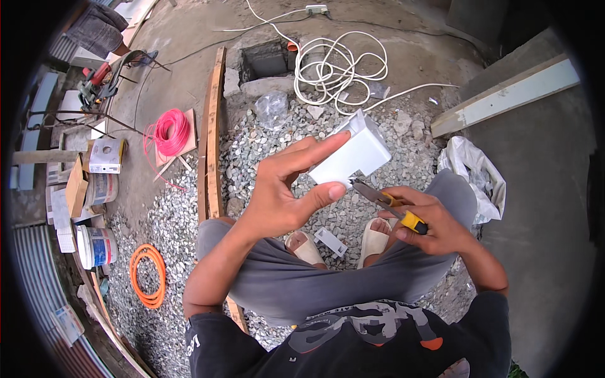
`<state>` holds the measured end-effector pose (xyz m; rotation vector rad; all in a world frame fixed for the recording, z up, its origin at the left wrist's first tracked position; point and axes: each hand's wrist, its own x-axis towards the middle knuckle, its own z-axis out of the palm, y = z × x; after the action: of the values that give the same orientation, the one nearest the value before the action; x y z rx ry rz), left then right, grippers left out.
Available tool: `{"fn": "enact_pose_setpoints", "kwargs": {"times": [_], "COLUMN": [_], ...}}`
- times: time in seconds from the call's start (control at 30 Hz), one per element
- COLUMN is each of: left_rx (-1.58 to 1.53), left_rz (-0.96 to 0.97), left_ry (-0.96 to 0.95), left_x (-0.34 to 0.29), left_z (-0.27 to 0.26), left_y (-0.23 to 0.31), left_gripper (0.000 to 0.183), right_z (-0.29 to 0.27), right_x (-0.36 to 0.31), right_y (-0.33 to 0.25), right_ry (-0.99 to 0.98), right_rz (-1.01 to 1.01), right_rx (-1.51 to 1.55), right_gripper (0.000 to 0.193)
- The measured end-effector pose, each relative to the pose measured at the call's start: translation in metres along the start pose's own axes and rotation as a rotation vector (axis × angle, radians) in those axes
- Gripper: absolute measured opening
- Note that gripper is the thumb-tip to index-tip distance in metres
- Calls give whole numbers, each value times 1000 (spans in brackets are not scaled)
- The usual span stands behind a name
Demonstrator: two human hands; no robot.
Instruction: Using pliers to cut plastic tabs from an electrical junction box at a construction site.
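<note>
My left hand [291, 183] grips a white plastic box [362, 150] by its side, thumb on the near edge and fingers along the far one. The box is tilted, and a notch shows in its lower edge. My right hand [423, 220] is closed round a pair of pliers [382, 200] with yellow-and-black handles. Their jaw tips are at the box's lower edge beside the notch, close to my left thumb; whether they bite the plastic I cannot tell. Below, on the gravel between my feet, lies a small white plastic piece [331, 242].
Coiled white cable [340, 69] lies beyond the box, by a square pit [265, 61]. Long timbers [215, 132] run along my left, with a pink wire coil [170, 133] and an orange hose [147, 276] past them. A white sack [476, 176] stands at right. A person's legs [97, 31] show far left.
</note>
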<state>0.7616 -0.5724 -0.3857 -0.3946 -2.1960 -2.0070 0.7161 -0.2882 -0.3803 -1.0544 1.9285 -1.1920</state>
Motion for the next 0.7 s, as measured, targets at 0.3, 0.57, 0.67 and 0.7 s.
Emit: {"fn": "enact_pose_setpoints", "kwargs": {"times": [0.3, 0.57, 0.67, 0.7], "left_rx": [54, 124, 136, 103], "left_rz": [-39, -18, -54, -42], "left_ry": [-52, -91, -121, -154], "left_x": [-1, 8, -2, -1], "left_z": [4, -10, -15, -14], "left_y": [5, 10, 32, 18], "left_gripper": [56, 54, 53, 53], "right_z": [-5, -21, -23, -19], "right_x": [-3, 16, 17, 14], "right_y": [0, -4, -15, -5], "right_ry": [-33, -118, -214, -176], "right_rz": [4, -13, 20, 73], "right_rx": [7, -31, -129, -12], "right_gripper": [40, 31, 28, 22]}}
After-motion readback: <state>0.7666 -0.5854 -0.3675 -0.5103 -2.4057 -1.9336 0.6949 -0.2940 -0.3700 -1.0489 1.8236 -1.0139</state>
